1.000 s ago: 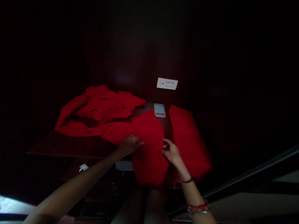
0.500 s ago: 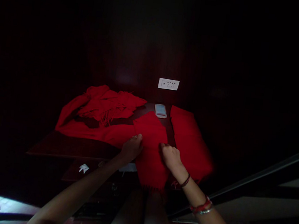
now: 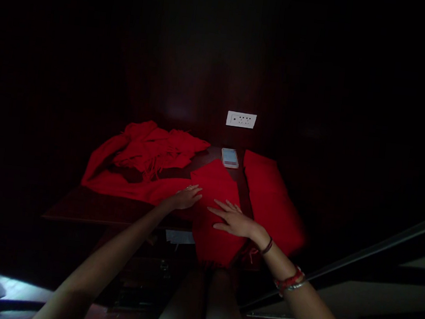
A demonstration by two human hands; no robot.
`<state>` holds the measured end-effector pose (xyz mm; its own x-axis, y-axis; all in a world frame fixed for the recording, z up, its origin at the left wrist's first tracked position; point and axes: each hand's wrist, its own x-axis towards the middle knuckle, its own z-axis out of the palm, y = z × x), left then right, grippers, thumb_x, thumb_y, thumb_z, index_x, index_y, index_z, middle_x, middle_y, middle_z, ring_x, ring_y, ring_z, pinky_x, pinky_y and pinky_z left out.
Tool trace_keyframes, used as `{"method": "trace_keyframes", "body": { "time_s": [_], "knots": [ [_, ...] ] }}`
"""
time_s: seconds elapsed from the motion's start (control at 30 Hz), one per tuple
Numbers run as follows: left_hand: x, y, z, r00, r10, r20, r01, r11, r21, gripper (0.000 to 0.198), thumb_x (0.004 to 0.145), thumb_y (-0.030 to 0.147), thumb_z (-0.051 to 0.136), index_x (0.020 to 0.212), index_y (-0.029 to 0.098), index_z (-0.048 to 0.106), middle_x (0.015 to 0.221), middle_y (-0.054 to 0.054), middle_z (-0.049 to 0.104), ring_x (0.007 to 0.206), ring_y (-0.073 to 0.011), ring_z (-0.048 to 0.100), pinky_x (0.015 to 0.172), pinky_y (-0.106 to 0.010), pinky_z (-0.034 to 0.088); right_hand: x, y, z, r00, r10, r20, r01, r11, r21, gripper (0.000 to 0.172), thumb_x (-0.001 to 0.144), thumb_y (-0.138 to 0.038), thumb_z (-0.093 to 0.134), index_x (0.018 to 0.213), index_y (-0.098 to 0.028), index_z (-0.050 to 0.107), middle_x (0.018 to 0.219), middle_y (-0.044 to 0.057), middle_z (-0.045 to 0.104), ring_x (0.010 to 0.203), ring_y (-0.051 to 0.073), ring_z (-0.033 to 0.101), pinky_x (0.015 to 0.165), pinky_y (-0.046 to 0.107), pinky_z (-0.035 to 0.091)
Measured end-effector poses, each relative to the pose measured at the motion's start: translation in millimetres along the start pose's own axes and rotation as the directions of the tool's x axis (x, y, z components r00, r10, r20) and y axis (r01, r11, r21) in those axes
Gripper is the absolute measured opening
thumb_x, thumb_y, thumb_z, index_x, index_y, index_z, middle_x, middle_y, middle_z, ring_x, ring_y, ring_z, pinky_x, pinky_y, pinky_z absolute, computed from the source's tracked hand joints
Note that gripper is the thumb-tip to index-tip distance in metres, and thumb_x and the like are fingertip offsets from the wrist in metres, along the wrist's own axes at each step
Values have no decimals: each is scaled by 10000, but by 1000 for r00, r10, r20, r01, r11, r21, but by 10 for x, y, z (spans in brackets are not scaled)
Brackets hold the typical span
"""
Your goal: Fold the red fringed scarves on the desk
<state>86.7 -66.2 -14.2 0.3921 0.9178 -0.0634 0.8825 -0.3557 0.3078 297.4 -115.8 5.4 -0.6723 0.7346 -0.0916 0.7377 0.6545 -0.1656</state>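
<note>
A red fringed scarf (image 3: 215,180) lies partly folded on the dark desk (image 3: 88,207), its fringed end hanging over the front edge toward my knees. From its left side a strip of the red cloth runs left and joins a crumpled heap (image 3: 160,146) with loose tassels. My left hand (image 3: 188,197) rests at the left edge of the folded part, fingers extended. Across its middle lies my right hand (image 3: 233,220), flat with the fingers spread. To the right is a second folded red scarf (image 3: 271,197), apart from both hands.
A phone-like device (image 3: 230,158), its screen blurred, lies behind the scarf. On the dark wall is a white power socket (image 3: 241,120). Below the desk edge, something pale (image 3: 179,236) shows. A long dark bar with a light edge (image 3: 379,245) slants along the right.
Both hands have gone from closed, pinching the scarf's sides, to open with fingers extended. The right hand has moved left onto the cloth.
</note>
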Motion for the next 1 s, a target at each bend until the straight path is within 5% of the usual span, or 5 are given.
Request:
{"method": "trace_keyframes", "body": {
  "time_s": [0.33,0.53,0.67,0.77,1.0],
  "knots": [
    [350,-321,28,986,111,122,-129,979,157,479,812,349,199,1274,339,72,1361,27,32,1214,-286,60,896,-537,123,183,21,4,998,-60,3,60,994,91,467,781,-529,235,1225,-386,253,1333,-37,197,1209,304,61,910,562,73],
    [282,-379,-43,991,118,-55,-101,962,254,493,813,387,220,1283,265,134,1361,-13,74,1212,-225,133,921,-424,202,318,-45,121,998,-38,50,36,998,45,459,771,-547,231,1216,-442,203,1350,-112,88,1195,328,-96,869,606,-48],
    [43,-666,-332,926,-84,-368,217,916,336,504,775,371,328,1247,205,267,1326,-79,214,1187,-242,201,916,-403,212,339,52,47,989,-73,131,60,993,100,463,758,-565,242,1205,-445,234,1351,-102,93,1200,324,-84,858,616,-37],
    [-167,-995,-553,904,-384,-190,419,883,209,497,690,436,432,1110,172,457,1120,-127,483,1029,-276,417,820,-378,325,431,74,-70,990,-76,117,57,986,154,470,757,-569,240,1203,-422,267,1341,-56,169,1211,308,11,866,611,16],
    [-329,-1144,-779,928,-373,3,354,877,-325,359,630,486,465,778,184,589,833,-45,617,786,-194,543,680,-247,401,841,-106,41,976,213,-33,-207,968,139,676,707,-635,237,1281,-290,143,1354,60,115,1199,343,46,864,603,81]
  ]
}}
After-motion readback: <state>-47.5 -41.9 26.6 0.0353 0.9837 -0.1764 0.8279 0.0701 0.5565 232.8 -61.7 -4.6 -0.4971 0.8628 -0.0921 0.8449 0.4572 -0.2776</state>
